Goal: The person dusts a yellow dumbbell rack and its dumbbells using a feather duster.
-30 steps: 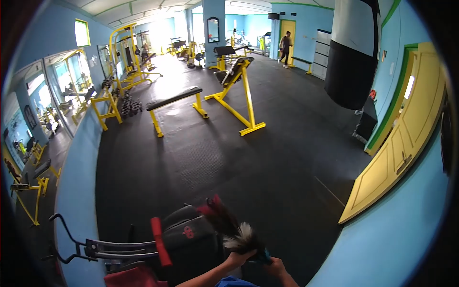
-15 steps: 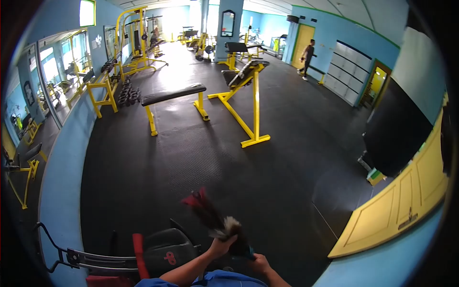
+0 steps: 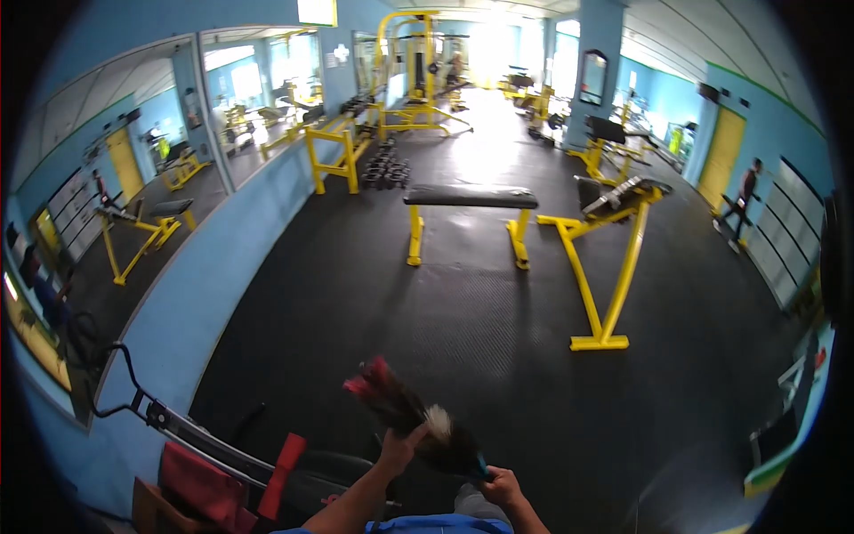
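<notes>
A feather duster (image 3: 450,448), dark with a pale tuft and red tips, slants up and left from its teal handle in front of my body. My right hand (image 3: 502,487) is wrapped round the handle at its lower end. Against the feathers near the pale tuft, my left hand (image 3: 402,448) has its fingers partly behind the duster. How tightly these fingers close is hard to make out, as the feathers hide them.
An exercise machine (image 3: 213,449) with a red strap stands at lower left beside the mirrored wall (image 3: 267,222). Ahead are a flat bench (image 3: 471,197), an inclined bench (image 3: 614,267) and dumbbells (image 3: 386,166). Another person (image 3: 742,205) walks at the right.
The view has turned left, showing more mirror. The benches now appear farther right. My left hand still touches the feathers, and the other person's stride has changed.
</notes>
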Available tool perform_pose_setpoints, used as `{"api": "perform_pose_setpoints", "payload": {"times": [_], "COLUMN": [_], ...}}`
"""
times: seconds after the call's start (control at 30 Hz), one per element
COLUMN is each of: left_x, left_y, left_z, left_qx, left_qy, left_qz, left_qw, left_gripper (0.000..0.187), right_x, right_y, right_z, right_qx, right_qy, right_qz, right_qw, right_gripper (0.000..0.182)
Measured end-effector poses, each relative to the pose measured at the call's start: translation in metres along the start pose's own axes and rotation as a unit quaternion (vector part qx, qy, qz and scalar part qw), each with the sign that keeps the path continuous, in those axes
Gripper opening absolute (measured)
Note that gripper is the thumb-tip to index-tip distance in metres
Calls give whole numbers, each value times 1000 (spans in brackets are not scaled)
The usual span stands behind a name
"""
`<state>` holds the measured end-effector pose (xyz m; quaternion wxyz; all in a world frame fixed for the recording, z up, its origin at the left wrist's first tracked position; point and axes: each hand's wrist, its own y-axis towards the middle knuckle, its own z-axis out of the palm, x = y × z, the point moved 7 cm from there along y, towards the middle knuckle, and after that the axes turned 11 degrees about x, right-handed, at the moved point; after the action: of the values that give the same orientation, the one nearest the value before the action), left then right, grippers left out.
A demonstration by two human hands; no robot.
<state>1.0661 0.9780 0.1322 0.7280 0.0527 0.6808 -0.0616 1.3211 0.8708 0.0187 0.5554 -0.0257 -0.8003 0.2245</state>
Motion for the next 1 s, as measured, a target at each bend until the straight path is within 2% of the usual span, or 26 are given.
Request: {"api": "perform_pose_setpoints", "payload": {"times": [0.07,0.13,0.17,0.27,0.33,0.37,0.43,0.47,0.5,0.53,0.57,0.6,0.67,0.73,0.77,0.8,0.83,0.87,0.9,0.93,0.97,1.0], "left_x": [-30,-32,-34,-35,-36,-30,-12,-18,-20,-30,-22,-5,-10,-20,-27,-33,-33,-49,-62,-69,-72,-71], "left_y": [37,71,92,139,163,177,202,211,221,237,262,283,325,375,399,426,451,474,492,511,535,560], "left_z": [3,1,0,-8,-15,-21,-46,-53,-49,-60,-89,-109,-142,-177,-192,-206,-228,-242,-243,-251,-274,-292], "left_qx": [-14,-40,-45,-96,-141,-149,-182,-183,-165,-181,-212,-225,-230,-225,-207,-185,-177,-180,-175,-160,-171,-175], "left_qy": [34,33,33,111,117,68,18,284,531,536,303,43,61,77,144,213,213,370,511,506,354,196], "left_qz": [-7,-8,-4,52,41,29,23,114,183,173,75,-18,1,22,33,42,42,112,180,182,132,72], "left_qw": [999,999,998,988,982,986,983,934,811,807,926,973,971,971,967,958,960,905,822,828,910,962], "left_gripper": [26,25,24,22,21,22,22,22,22,22,22,22,22,22,22,22,22,22,22,22,21,24], "right_x": [17,50,33,72,85,102,118,125,134,139,146,158,188,184,180,194,215,247,279,312,343,369], "right_y": [44,85,119,183,233,254,304,330,354,376,400,418,456,517,546,573,605,631,653,671,690,709], "right_z": [-34,-64,-73,-115,-134,-144,-148,-147,-140,-133,-128,-116,-97,-83,-78,-83,-87,-90,-92,-99,-107,-114], "right_qx": [37,88,96,147,192,199,222,225,245,253,258,267,265,240,259,254,219,179,171,160,147,149], "right_qy": [-9,-65,-11,-75,-77,-170,-170,-158,-167,-138,-108,-115,-30,-54,44,44,-92,-225,-231,-235,-230,-235], "right_qz": [9,25,-32,-75,-31,12,-14,-30,-38,-12,15,11,3,-135,-130,-124,-146,-162,-165,-165,-153,-111], "right_qw": [999,994,995,983,978,965,960,961,954,957,960,957,964,960,956,958,960,944,944,944,950,954], "right_gripper": [31,31,18,18,20,21,22,22,22,24,25,25,29,33,35,35,29,26,25,25,25,24]}}
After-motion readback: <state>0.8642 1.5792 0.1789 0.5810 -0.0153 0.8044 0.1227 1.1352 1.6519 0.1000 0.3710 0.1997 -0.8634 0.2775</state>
